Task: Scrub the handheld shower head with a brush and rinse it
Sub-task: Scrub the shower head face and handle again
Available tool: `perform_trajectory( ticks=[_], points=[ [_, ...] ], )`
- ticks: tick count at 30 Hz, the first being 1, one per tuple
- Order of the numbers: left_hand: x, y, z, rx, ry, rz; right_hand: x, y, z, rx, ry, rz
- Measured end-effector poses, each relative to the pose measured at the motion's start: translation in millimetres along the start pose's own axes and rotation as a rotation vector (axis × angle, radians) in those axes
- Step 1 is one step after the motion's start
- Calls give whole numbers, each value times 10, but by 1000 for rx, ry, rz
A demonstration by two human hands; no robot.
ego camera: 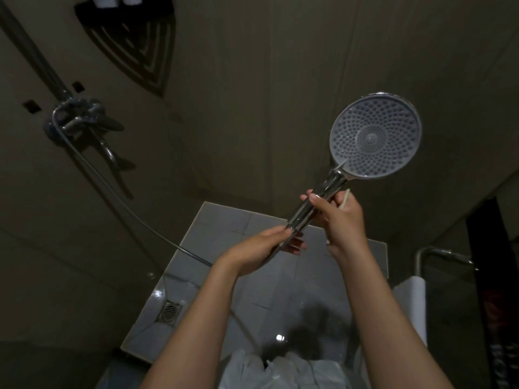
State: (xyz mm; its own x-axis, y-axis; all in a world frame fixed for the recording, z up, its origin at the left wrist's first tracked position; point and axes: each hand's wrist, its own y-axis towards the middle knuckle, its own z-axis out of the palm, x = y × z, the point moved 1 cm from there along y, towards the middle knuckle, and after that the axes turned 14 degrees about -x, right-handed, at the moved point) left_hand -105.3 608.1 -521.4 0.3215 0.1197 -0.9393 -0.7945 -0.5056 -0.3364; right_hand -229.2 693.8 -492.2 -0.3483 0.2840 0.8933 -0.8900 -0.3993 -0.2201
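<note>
Curls fingers of left hand [271,242] and right hand [341,220] round handheld shower head [375,136]; risks dropping thin white brush [345,200] squeezed alongside.

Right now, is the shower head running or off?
Off, it seems: no jets leave the shower head, whose nozzle face is turned toward the camera while the left hand and right hand hold its handle.

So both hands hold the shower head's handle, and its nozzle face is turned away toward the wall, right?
Not quite: the head view shows the shower head with its nozzle face turned toward the camera. Both the left hand and right hand hold its handle.
</note>
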Motion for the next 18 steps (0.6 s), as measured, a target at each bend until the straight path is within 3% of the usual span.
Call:
perform_trajectory(
  ticks=[10,18],
  points=[
    [36,44,72,-173,48,196,41,19,4,-66,-24,-49],
    [1,-57,246,-568,506,478,25,73,12,-225,-128,-135]
  ],
)
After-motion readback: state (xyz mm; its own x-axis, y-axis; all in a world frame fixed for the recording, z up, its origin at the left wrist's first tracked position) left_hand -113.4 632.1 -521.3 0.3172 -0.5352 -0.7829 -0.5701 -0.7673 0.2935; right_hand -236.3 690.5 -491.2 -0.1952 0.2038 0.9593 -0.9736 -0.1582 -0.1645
